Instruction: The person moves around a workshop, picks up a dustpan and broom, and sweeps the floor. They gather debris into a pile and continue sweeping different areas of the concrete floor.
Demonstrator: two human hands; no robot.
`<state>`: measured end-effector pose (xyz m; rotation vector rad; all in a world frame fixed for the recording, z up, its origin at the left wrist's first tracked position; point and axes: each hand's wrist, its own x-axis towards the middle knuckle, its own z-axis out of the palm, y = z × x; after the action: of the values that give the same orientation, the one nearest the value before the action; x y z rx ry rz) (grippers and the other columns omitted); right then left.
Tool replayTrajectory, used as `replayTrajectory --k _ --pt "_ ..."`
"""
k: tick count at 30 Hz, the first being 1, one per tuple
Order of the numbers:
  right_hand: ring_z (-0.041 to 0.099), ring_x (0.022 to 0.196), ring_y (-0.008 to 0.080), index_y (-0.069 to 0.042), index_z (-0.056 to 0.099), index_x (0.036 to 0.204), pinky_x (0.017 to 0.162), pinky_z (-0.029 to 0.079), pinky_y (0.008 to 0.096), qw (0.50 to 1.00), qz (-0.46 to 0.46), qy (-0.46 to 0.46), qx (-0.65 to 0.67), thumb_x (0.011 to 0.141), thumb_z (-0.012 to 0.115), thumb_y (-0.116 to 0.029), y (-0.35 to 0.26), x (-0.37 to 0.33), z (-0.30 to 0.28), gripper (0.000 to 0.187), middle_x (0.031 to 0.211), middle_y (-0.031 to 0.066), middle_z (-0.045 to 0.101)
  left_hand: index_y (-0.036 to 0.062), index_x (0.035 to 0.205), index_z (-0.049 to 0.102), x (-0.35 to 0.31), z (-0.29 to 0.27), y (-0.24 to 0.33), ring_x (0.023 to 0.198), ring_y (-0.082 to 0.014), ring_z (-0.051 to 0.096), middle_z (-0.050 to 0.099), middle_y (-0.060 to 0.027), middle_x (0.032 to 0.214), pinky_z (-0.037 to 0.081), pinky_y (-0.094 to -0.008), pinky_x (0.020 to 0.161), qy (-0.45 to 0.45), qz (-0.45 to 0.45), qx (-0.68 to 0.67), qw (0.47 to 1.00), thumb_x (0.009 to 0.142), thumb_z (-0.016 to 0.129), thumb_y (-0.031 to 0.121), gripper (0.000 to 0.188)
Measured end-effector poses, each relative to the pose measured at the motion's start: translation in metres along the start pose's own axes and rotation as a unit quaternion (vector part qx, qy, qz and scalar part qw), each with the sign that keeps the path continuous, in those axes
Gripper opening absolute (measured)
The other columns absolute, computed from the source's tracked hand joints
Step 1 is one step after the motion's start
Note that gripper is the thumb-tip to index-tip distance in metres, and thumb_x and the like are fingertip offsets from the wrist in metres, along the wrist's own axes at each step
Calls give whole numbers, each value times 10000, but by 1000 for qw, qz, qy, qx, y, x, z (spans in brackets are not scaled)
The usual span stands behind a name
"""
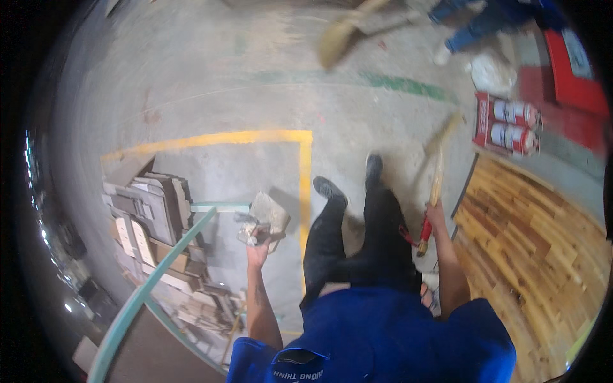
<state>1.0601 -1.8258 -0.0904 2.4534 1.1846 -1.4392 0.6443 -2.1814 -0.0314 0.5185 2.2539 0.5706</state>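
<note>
My left hand (258,240) is closed on a flat, squarish, pale grey-beige piece (271,212), with whitish crumpled material (246,233) beside the fingers. I cannot make out what kind of thing it is. It is held above the floor, left of the yellow line. My right hand (435,214) grips a broom (437,179) by its handle. Its far end is tan and blurred, pointing away from me, and a red part sticks out below my fist. The broom is to the right of my legs.
Stacked boards and offcuts (150,217) lie left, behind a light green metal frame (172,255). A yellow floor line (305,191) runs beside my feet. Two fire extinguishers (511,137) in a red stand and a wooden panel (530,255) are right. Another person (485,29) stands far right near a blurred broom (338,41).
</note>
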Motion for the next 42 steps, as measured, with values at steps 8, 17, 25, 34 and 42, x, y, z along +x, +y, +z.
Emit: replayTrajectory --k 8,17,25,34,42 --pt "559 586 206 -111 566 985 540 487 391 966 118 -203 109 961 536 -317 -21 43 253 210 680 43 541 36 1238 609 -19 74 -127 998 -184 632 657 -53 1122 525 -321 853 147 -296 -334 883 814 744 39 446" --pt "499 496 130 -84 440 1246 423 451 288 902 -109 -418 15 940 531 -203 -128 -82 394 340 718 35 502 34 1263 570 -28 165 -178 959 -174 652 654 -57 1101 542 -300 762 238 -429 -493 718 866 723 53 426" --pt "472 492 102 -191 123 1579 411 419 259 907 -140 -389 -80 976 508 -146 -103 -145 291 716 727 16 478 41 1269 544 -42 206 -164 937 -223 653 627 -70 1049 538 -314 805 364 -425 -627 542 922 692 122 386" --pt "481 535 108 -173 361 1329 429 468 279 976 -10 -218 24 947 529 -130 -10 -148 247 419 750 13 462 13 1228 574 -32 211 -144 897 -234 650 635 -130 1079 553 -363 701 263 -361 -557 700 914 611 90 325" --pt "471 525 107 -152 422 1100 435 438 271 937 39 -344 54 932 533 -133 -34 -139 362 202 712 -2 463 1 1157 650 -13 213 -172 833 -198 660 678 -180 1055 540 -348 731 114 -401 -552 722 892 639 171 315"
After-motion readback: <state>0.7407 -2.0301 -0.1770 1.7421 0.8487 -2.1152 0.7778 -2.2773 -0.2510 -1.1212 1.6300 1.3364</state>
